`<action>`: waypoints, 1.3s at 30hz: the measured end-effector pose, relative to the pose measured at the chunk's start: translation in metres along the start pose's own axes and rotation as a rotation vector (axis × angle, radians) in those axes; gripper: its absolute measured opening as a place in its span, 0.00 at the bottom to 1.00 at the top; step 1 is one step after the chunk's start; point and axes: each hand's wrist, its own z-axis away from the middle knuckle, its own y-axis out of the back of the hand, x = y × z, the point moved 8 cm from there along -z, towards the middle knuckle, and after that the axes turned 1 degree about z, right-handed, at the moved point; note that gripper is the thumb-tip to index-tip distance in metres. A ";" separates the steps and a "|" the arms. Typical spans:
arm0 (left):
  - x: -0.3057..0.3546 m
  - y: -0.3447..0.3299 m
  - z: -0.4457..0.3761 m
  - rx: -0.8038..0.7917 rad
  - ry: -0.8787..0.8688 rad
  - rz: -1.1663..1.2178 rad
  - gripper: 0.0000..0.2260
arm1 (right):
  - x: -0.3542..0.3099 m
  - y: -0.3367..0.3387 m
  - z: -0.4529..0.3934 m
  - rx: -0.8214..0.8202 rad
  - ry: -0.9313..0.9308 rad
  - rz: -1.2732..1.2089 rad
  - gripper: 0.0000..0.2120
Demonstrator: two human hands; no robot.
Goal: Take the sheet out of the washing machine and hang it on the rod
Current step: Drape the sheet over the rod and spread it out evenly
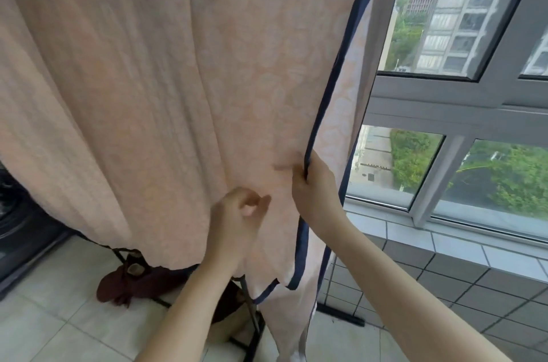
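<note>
In the head view no brand, label or readable writing can be made out on any item. A large peach-pink patterned sheet with a dark navy border (166, 80) is seen draped from the top of the frame, hanging in long folds down toward the floor; the rod itself is hidden under the fabric's top edge. The navy-trimmed edge of the sheet is gripped by the right hand (314, 186), whose fingers (298, 178) are curled round the hem. The left hand (237, 213) is held against the front of the sheet just beside the right hand, its fingers bent inward and blurred; whether cloth is pinched between them cannot be told.

Beneath the hanging cloth, the black metal legs of a drying rack (252, 329) are seen standing on a floor of pale beige tiles (59, 332). A dark maroon bundle of cloth (130, 284) lies on the floor behind the rack legs. At the far left edge part of a dark grey washing machine (17, 213) is shown. To the right a grey-framed window (474, 100) is set above a white tiled sill, and tall buildings and green trees are seen through the glass.
</note>
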 end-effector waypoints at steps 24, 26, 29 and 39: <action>0.016 0.029 -0.070 0.269 -0.085 0.181 0.26 | 0.022 0.012 0.001 0.069 0.035 0.164 0.16; 0.009 0.024 -0.058 0.240 -0.089 0.148 0.26 | 0.031 0.013 0.006 0.070 0.043 0.211 0.13; -0.005 0.011 -0.039 0.206 -0.086 0.073 0.23 | 0.054 0.013 0.012 0.074 0.027 0.288 0.10; -0.038 -0.040 0.011 0.077 -0.060 -0.120 0.20 | 0.125 0.013 0.041 0.026 -0.047 0.465 0.13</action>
